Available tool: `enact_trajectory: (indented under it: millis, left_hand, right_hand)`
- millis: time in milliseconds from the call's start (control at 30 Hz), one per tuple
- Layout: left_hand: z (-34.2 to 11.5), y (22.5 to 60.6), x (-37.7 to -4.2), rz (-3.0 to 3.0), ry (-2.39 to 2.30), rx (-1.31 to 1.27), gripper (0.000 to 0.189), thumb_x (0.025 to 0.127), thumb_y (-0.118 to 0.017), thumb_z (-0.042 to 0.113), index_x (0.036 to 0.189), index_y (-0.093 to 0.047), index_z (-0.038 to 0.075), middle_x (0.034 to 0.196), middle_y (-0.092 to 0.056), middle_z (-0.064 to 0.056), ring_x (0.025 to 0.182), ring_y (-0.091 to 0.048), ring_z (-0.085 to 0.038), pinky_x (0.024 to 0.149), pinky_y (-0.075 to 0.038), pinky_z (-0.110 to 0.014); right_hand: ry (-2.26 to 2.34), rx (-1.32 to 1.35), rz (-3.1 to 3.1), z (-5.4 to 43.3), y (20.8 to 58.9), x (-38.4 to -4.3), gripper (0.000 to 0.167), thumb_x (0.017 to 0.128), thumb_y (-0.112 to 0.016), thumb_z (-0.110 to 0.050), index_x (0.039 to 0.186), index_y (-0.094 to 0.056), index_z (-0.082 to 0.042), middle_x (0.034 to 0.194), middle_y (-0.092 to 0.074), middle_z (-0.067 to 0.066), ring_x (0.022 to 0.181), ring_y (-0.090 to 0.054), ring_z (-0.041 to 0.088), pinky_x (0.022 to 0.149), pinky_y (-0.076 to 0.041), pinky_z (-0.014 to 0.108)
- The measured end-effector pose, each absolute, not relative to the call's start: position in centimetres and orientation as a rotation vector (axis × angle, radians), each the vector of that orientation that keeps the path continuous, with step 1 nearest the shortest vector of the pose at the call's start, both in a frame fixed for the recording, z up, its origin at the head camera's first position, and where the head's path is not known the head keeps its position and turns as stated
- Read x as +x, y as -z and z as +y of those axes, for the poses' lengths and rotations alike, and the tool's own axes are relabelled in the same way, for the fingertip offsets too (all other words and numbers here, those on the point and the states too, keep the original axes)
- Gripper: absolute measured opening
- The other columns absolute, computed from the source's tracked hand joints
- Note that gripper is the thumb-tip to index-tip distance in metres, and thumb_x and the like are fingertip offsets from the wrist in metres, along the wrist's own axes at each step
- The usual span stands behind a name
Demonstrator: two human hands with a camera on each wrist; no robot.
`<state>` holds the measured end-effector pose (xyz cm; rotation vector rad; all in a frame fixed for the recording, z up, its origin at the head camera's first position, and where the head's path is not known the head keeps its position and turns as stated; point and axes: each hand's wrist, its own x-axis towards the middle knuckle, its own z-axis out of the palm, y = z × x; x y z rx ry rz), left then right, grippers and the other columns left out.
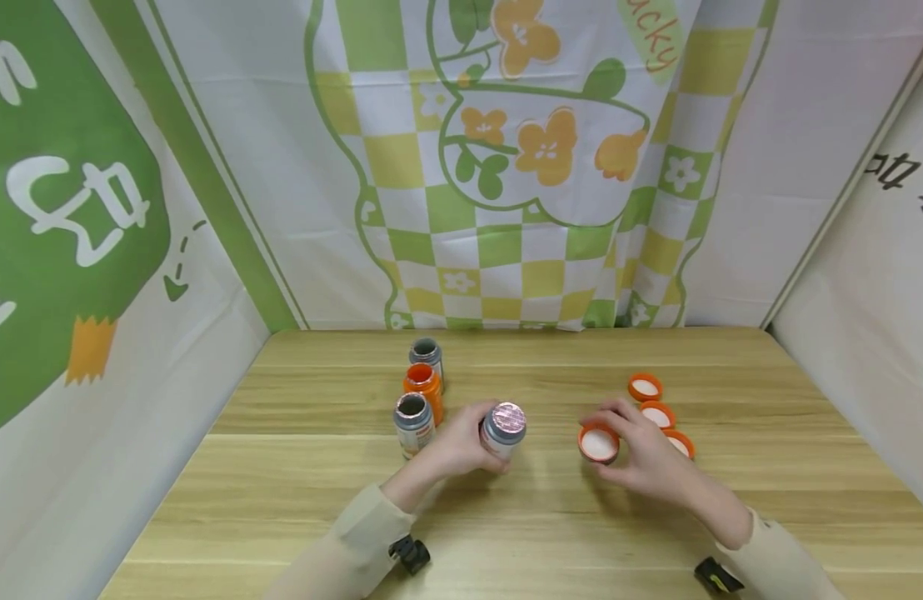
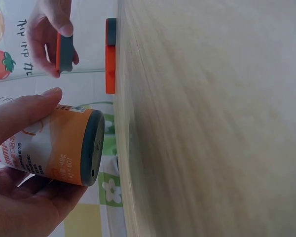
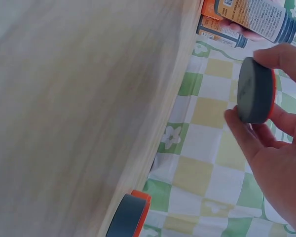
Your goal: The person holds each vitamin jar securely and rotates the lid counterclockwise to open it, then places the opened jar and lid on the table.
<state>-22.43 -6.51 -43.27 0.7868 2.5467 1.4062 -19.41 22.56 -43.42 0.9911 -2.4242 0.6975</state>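
My left hand (image 1: 464, 439) grips a grey supplement bottle (image 1: 504, 427) round its body. Pinkish foil covers the bottle's mouth, and its orange and white label (image 2: 49, 143) shows in the left wrist view. Off to the right, my right hand (image 1: 645, 450) holds a lid (image 1: 599, 442) between fingers and thumb, its orange rim and white liner facing up. The right wrist view shows this lid's dark grey top (image 3: 254, 91). Both the bottle and the lid are above the table, apart from each other.
Left of my left hand, two grey bottles (image 1: 414, 425) and an orange bottle (image 1: 424, 388) stand uncapped in a row on the wooden table (image 1: 319, 467). Several orange-rimmed lids (image 1: 645, 387) lie beyond my right hand. A patterned curtain (image 1: 499, 250) hangs behind the table.
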Motion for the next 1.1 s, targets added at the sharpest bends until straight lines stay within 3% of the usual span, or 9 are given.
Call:
enact_trajectory:
  millis: [533, 1100]
  left_hand:
    - [-8.2, 43.6, -21.8, 2.529, -1.380, 0.750, 0.074, 0.054, -0.087, 0.003, 0.120, -0.055, 0.007, 0.108, -0.064, -0.004, 0.100, -0.059, -0.020, 0.094, -0.044, -0.041]
    - [-10.3, 43.7, -21.1, 2.565, -1.311, 0.767, 0.069, 0.050, -0.089, 0.006, 0.113, -0.060, 0.008, 0.102, -0.066, -0.002, 0.096, -0.060, -0.016, 0.090, -0.045, -0.038]
  right_hand:
    - [-0.589, 0.986, -2.571, 23.9, 43.9, -18.5, 0.051, 0.057, -0.088, -0.018, 0.102, -0.063, -0.014, 0.104, -0.059, -0.006, 0.094, -0.060, 0.012, 0.079, -0.051, 0.032]
    - [-0.521, 0.952, -2.656, 25.1, 43.6, -17.8, 0.047, 0.059, -0.086, -0.019, 0.101, -0.064, -0.014, 0.103, -0.059, -0.007, 0.094, -0.060, 0.011, 0.078, -0.050, 0.032]
